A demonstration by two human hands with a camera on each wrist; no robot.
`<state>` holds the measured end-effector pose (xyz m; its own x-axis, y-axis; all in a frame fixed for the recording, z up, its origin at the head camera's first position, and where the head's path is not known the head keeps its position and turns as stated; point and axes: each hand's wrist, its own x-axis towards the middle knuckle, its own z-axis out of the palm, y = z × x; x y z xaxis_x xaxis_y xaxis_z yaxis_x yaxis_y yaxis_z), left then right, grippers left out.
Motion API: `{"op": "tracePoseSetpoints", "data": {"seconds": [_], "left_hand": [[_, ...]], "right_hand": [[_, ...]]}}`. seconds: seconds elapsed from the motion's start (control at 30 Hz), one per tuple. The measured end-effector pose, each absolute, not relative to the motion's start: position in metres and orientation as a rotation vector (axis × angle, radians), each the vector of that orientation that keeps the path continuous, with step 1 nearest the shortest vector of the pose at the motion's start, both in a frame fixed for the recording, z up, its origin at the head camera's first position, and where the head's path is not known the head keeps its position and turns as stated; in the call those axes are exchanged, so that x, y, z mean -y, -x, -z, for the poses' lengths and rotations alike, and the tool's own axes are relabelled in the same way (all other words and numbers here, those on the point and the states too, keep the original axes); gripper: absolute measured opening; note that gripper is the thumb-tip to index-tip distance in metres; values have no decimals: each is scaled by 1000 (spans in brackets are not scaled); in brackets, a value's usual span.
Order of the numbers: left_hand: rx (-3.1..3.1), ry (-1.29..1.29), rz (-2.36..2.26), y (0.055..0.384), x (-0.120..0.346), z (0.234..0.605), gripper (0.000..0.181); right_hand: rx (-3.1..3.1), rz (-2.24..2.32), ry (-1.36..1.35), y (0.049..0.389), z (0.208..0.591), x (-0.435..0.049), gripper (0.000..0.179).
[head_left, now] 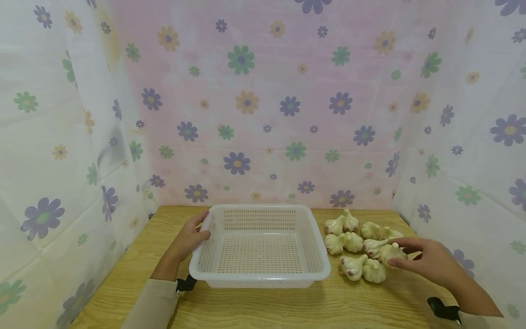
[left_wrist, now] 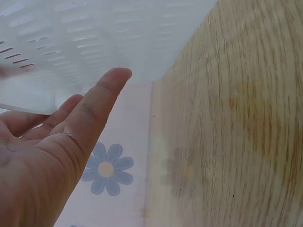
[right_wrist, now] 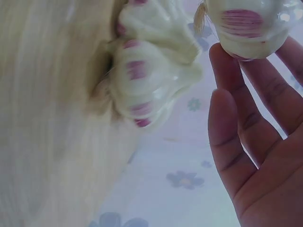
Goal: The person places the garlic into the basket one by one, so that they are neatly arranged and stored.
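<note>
Garlic bulb [head_left: 393,254] in right hand [head_left: 431,261], apparently at its fingertips [right_wrist: 220,53].

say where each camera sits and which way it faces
Head: worn on head, facing forward and down at basket and garlic; left hand, right hand show.
Left wrist: on that wrist, facing the basket's outside; left hand shows.
Right wrist: on that wrist, facing garlic; right hand shows.
Head and left wrist share the basket.

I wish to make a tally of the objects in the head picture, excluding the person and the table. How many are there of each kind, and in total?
Garlic bulbs: 10 visible
White plastic basket: 1
Total: 11
</note>
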<state>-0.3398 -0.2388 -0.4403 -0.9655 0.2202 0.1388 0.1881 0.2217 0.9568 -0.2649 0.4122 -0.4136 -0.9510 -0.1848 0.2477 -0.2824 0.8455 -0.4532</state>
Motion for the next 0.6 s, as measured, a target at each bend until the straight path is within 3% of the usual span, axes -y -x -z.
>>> {"op": "tracePoseSetpoints", "data": {"seconds": [0.6], "left_hand": [[-2412,-350,-1916,340,239,441,86]], "right_hand": [[2678,-830,-623,288,384,-352,46]]}}
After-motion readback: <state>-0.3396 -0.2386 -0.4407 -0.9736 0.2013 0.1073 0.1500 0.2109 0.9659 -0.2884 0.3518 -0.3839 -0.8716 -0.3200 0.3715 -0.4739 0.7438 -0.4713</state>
